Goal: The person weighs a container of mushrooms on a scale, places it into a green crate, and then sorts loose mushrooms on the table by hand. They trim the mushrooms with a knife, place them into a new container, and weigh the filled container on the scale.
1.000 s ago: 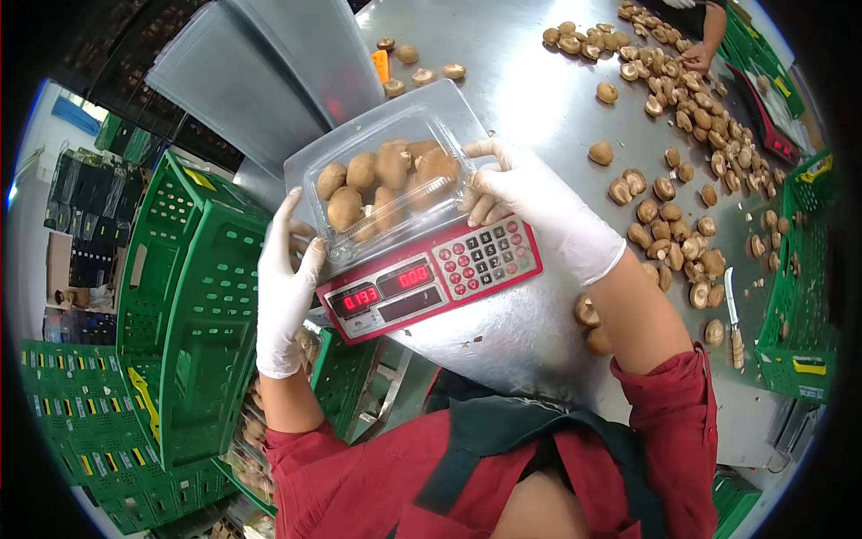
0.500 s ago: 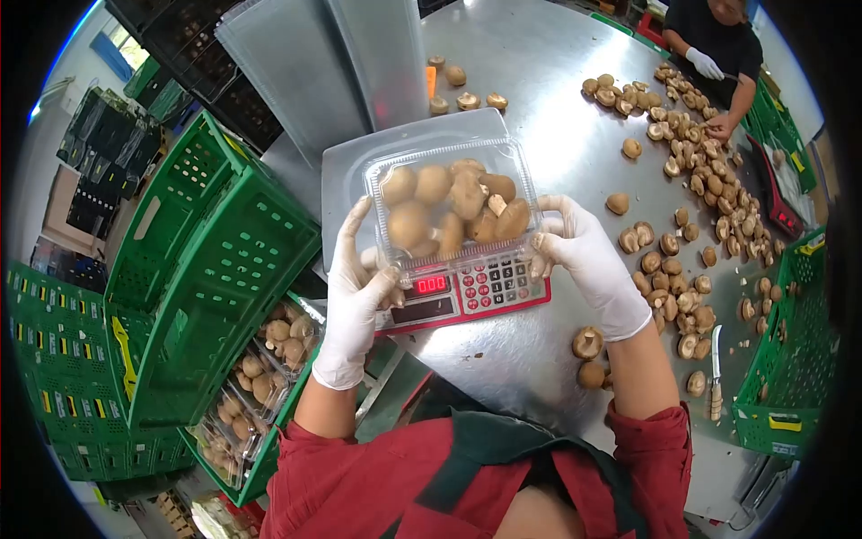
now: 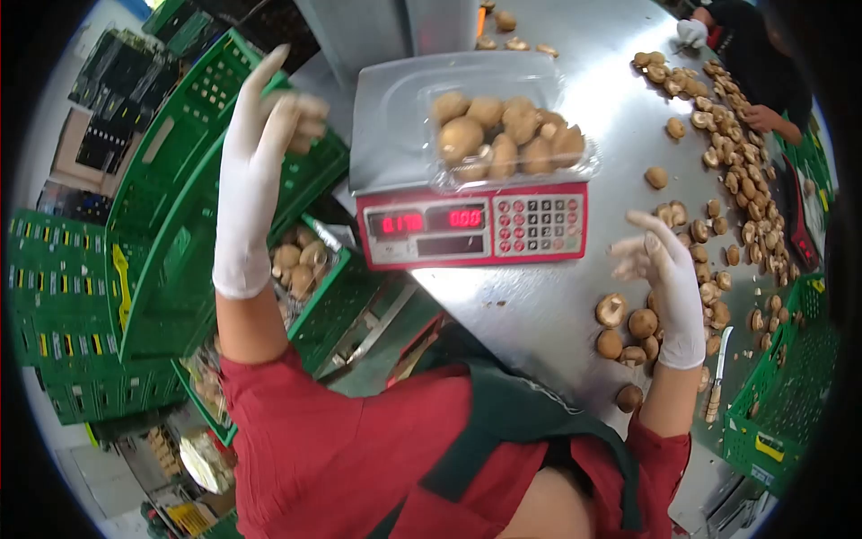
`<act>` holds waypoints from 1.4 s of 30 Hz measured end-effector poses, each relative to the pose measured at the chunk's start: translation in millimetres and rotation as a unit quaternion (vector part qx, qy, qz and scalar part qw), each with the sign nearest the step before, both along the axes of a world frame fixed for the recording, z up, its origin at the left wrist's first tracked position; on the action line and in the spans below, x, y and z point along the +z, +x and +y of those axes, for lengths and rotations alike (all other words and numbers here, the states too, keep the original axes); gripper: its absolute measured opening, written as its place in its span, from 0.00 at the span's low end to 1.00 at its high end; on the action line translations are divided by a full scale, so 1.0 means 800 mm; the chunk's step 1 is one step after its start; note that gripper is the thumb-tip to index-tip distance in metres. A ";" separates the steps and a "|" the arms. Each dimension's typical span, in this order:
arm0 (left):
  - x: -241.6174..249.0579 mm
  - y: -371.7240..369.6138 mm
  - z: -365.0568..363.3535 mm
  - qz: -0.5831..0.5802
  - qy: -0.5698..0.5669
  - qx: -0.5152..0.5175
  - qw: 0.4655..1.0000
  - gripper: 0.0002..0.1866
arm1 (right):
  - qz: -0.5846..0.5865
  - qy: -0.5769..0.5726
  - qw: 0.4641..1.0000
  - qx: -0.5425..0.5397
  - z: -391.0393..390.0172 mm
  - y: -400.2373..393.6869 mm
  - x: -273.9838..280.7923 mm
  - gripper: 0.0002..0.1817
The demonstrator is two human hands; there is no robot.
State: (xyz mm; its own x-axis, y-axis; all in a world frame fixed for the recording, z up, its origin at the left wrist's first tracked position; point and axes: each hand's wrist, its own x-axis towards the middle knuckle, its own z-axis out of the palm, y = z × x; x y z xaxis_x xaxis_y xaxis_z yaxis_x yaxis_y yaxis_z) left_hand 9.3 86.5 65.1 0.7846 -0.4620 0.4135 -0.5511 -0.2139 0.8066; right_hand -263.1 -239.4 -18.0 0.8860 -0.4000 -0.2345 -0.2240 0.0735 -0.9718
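A clear plastic punnet [image 3: 444,171] of brown mushrooms [image 3: 503,135] rests on the pan [image 3: 386,135] of a red weighing scale [image 3: 539,260], with red digits lit on its display. My left hand [image 3: 260,144], in a white glove, is raised left of the scale over a green crate [image 3: 193,242]. Its fingers are apart and nothing is in them. Also gloved, my right hand [image 3: 663,269] hovers at the scale's lower right above the steel table, near loose mushrooms [image 3: 611,310]. Its fingers are spread and hold nothing.
Many mushrooms [image 3: 754,198] lie heaped across the right of the table [image 3: 503,332], with a knife [image 3: 718,373] near its edge. A co-worker's hand [image 3: 763,119] is at the far heap. Filled punnets [image 3: 301,260] sit in a crate below left. Grey plastic stacks [image 3: 359,36] stand behind the scale.
My hands have let go of the punnet, which now sits on the scale, and the display shows a weight. The left hand has moved left over the crate, the right hand to the right.
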 end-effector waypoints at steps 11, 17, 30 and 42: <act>-0.022 0.099 -0.155 -0.053 0.180 -0.169 0.968 0.27 | 0.024 0.007 0.991 0.131 0.060 0.028 0.008 0.21; -0.082 0.067 -0.138 0.090 0.160 -0.239 0.953 0.21 | -0.032 0.054 0.994 0.086 0.067 0.068 -0.003 0.26; -0.010 -0.054 0.091 0.191 -0.288 -0.008 0.938 0.25 | -0.097 -0.002 0.970 0.224 0.151 0.068 0.055 0.25; 0.025 0.257 0.211 0.393 -0.122 0.229 0.882 0.26 | -0.015 -0.078 0.993 0.089 0.084 0.011 0.037 0.16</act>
